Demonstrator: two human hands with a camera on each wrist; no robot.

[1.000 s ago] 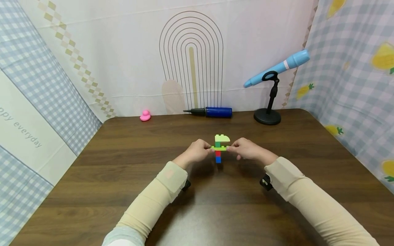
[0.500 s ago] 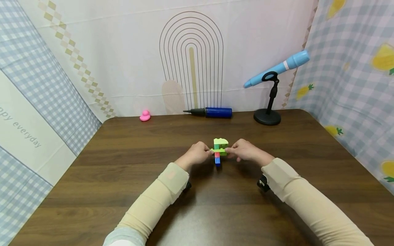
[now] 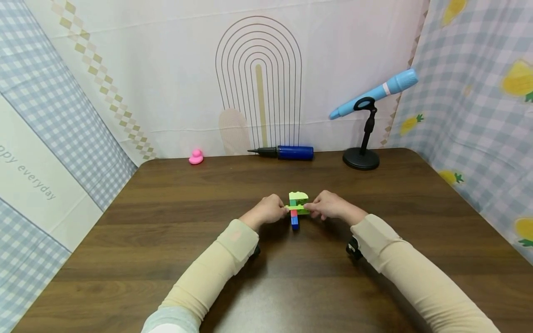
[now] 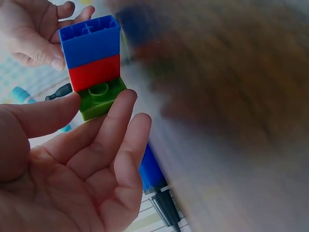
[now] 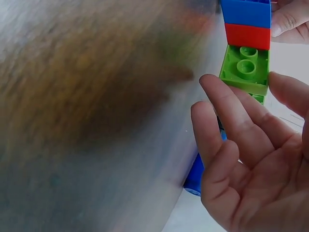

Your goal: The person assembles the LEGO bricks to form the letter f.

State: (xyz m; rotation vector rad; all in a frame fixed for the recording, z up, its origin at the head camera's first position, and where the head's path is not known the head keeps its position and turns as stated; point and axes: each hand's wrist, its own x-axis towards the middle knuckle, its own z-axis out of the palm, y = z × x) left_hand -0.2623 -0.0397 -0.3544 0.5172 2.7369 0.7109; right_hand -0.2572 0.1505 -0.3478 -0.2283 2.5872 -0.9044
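A small figure of building bricks is between my hands, above the middle of the table. It has a blue brick (image 3: 294,223) at the bottom, a red brick (image 4: 95,72) over that, and a lime crosspiece (image 3: 296,207) across the middle. Higher up are a green brick and a pale lime rounded brick (image 3: 298,196). My left hand (image 3: 268,210) pinches the crosspiece's left end between thumb and fingers. At its right end, my right hand (image 3: 331,206) does the same. The figure looks tilted; whether its bottom touches the table cannot be told.
Along the back edge of the wooden table (image 3: 200,277) lie a pink toy duck (image 3: 196,157) and a blue hand pump (image 3: 294,152). At the back right, a black stand (image 3: 361,158) carries a light blue microphone (image 3: 376,94). Patterned cloths hang behind and beside.
Both hands have shifted slightly towards me with the brick figure. The figure has tilted, so another lime part shows behind the crosspiece. Both grips stay the same.
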